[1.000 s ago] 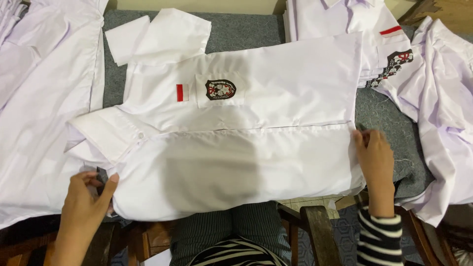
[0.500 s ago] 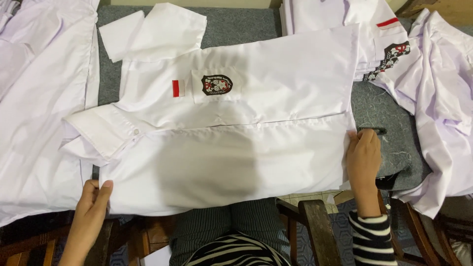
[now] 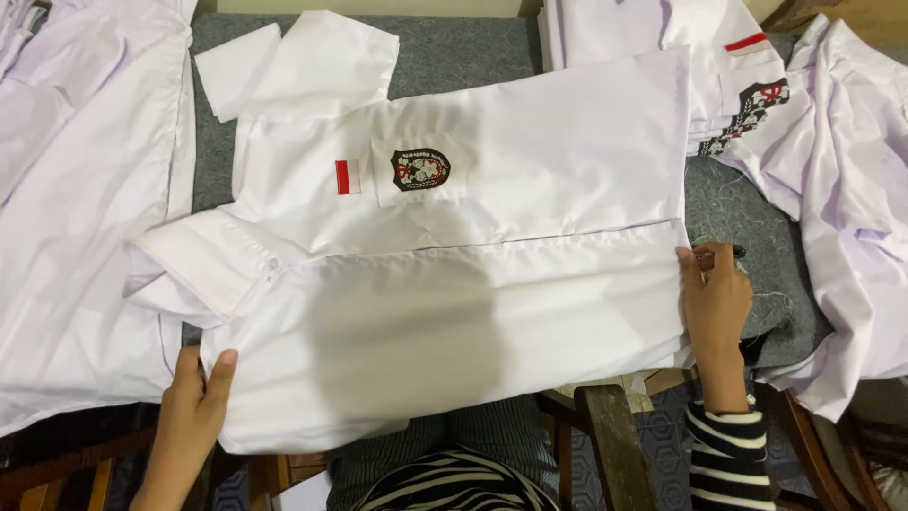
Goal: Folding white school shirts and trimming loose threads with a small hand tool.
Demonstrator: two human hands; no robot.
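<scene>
1. Left hand: reaching up from below, fingers extended, flat on shoulder edge of white uniform shirt.
2. Right hand: loosely curled, gripping shirt hem.
3. Shirt: spread on grey table cover.

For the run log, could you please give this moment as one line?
left hand: flat on white shirt shoulder edge | right hand: at hem, holding dark pen | shirt: spread on grey table
</scene>
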